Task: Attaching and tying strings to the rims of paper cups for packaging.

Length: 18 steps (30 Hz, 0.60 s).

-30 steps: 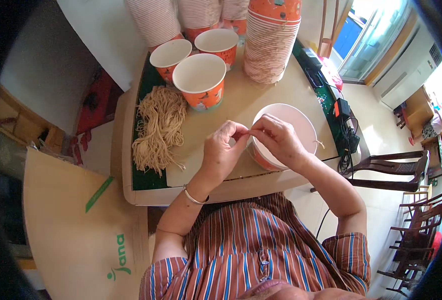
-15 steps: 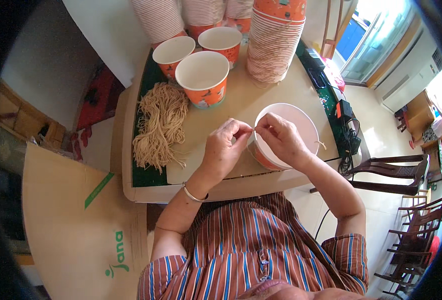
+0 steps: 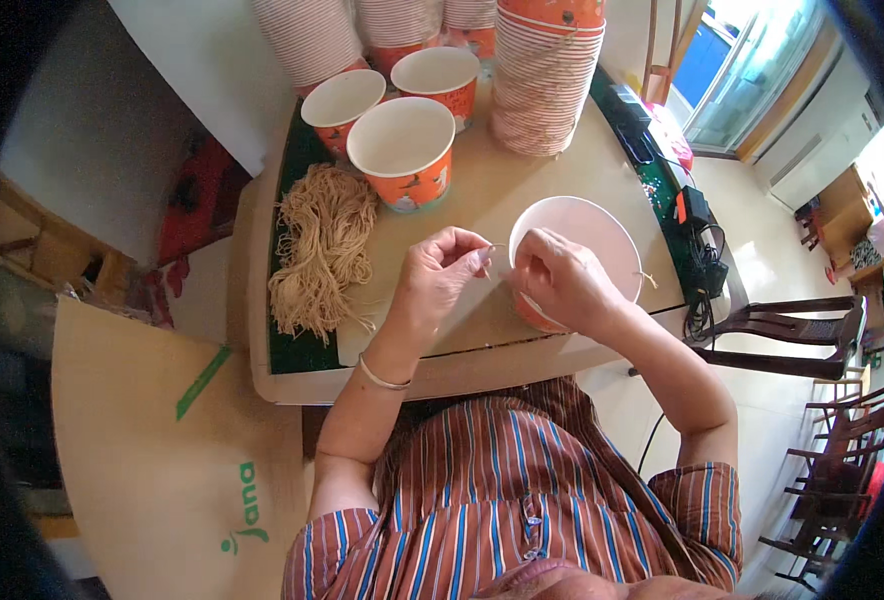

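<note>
A white-lined orange paper bucket [image 3: 607,245] stands near the table's front edge, and a short bit of cord [image 3: 650,279] sticks out at its right rim. Over the bucket's left side is my right hand [image 3: 572,285], its fingers closed and bent down; what they hold, if anything, is hidden. My left hand [image 3: 434,285] is to the left of the bucket, thumb and forefinger pinching a thin beige string [image 3: 499,246] whose end shows past the fingertips. Further left on the table lies a loose bundle of beige strings [image 3: 324,250].
Three orange paper buckets [image 3: 402,140] stand upright behind the string bundle. A tall stack of nested buckets [image 3: 547,90] rises at the back, with more stacks beside it. Black adapters and cables [image 3: 700,260] line the right edge. A large cardboard box [image 3: 162,440] is at lower left.
My hands, whose fingertips met at the bucket's left rim, have drawn apart. The left moved slightly left with the string end; the right hand turned down over the bucket.
</note>
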Motion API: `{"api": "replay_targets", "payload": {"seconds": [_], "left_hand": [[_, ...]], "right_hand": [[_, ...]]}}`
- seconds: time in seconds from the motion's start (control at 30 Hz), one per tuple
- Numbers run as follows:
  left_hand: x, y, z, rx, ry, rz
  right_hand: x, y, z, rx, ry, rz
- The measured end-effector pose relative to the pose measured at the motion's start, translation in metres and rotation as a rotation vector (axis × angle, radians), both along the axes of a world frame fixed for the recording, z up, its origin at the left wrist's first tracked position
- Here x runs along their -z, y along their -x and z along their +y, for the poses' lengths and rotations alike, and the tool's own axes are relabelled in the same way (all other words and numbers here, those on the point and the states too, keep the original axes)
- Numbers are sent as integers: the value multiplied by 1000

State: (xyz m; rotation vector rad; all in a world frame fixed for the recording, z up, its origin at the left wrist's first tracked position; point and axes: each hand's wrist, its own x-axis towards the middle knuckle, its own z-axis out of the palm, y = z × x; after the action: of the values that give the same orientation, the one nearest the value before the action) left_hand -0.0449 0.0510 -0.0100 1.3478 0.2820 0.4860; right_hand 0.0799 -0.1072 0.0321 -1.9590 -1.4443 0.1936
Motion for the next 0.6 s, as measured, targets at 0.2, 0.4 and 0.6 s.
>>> {"api": "replay_targets", "payload": {"seconds": [0.2, 0.4, 0.6], "left_hand": [[10, 2, 5, -56, -17, 15], [16, -1, -3, -165, -228, 47], [-2, -2, -18, -292, -569, -67]], "right_hand": [[0, 9, -19, -54, 197, 26], [-2, 12, -21, 6, 193, 17], [-10, 10, -30, 6, 72, -6]]}}
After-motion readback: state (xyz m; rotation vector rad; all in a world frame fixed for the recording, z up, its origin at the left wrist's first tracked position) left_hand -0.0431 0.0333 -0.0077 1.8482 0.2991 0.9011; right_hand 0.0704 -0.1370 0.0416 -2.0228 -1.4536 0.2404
